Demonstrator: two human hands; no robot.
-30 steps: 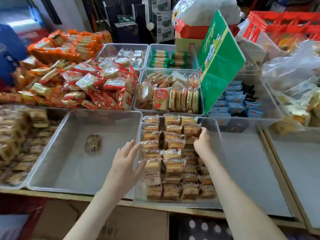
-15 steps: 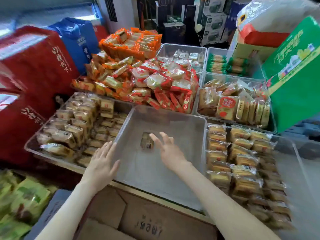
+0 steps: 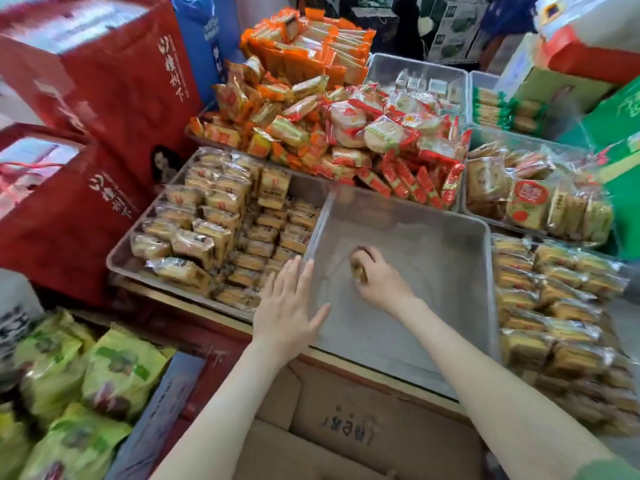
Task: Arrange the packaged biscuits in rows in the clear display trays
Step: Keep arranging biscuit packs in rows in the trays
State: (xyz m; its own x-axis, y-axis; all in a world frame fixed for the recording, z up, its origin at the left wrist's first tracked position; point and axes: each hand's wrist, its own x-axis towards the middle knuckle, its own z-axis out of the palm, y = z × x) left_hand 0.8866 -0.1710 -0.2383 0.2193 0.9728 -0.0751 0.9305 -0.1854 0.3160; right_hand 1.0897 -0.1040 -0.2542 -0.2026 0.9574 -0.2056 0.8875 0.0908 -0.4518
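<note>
Two hands: both at the middle tray [image 3: 433,244].
Right hand [image 3: 379,282]: fingers curled round a biscuit packet [image 3: 358,269] on the tray floor.
Left hand [image 3: 287,306]: fingers straight, flat over the tray's left rim.
Left tray [image 3: 117,263]: stacked with biscuits.

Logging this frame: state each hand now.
Left hand: open, fingers straight, at the left rim of the clear tray.
Right hand: closed on the lone biscuit packet in that tray.

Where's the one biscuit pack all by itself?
Centre of the head view: the biscuit pack is in the clear tray, gripped by the right hand.
</note>
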